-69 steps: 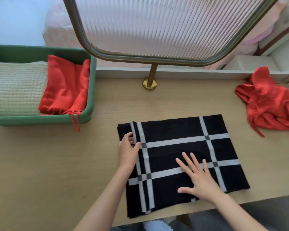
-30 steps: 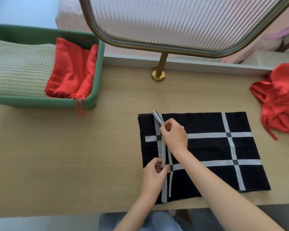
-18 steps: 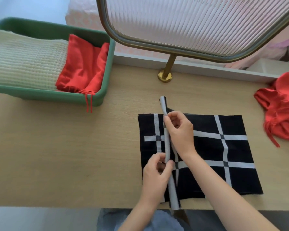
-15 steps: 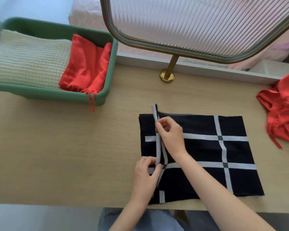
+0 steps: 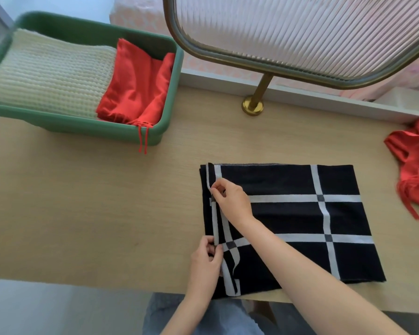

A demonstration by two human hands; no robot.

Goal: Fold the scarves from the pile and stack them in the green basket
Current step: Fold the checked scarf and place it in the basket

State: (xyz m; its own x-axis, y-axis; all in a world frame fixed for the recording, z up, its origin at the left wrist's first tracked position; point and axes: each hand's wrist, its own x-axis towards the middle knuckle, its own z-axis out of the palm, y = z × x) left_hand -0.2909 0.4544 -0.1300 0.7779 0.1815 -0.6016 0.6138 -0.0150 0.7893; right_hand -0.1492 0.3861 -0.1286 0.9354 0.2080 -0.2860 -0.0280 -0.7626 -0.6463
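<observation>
Pinching, right hand: your right hand (image 5: 230, 201) reaches across the cloth and nips the striped left edge between thumb and fingertips, near the far-left corner.
Left hand: your left hand (image 5: 205, 264) pinches the same edge nearer to you, thumb and forefinger pressed together on the fold.
Scarf in work: the black woven scarf (image 5: 288, 226), crossed by pale grey stripes, lies folded to a rectangle on the pale wooden table (image 5: 94, 201) and reaches the table's front edge.
Just changed: half a second ago the edge strip stood up as a ridge between your hands. Now it is lowered against the left border and lies nearly flat, and only its near end is rippled.
Meaning: you appear to be squaring the layers, not starting a new fold. A further fold and the carry to the basket are probably left to do.
Against the earliest frame: there both palms lay spread flat on the cloth. Here both pinch, and the right arm has crossed over.
Destination: the green plastic basket (image 5: 82, 126) sits well apart at far left. It holds a folded cream waffle-knit scarf (image 5: 51, 76) touching a folded red scarf (image 5: 136, 88), whose tassel hangs over the near rim.
Pile: a crumpled red scarf (image 5: 416, 180) waits at the table's right end, apart from the black one.
</observation>
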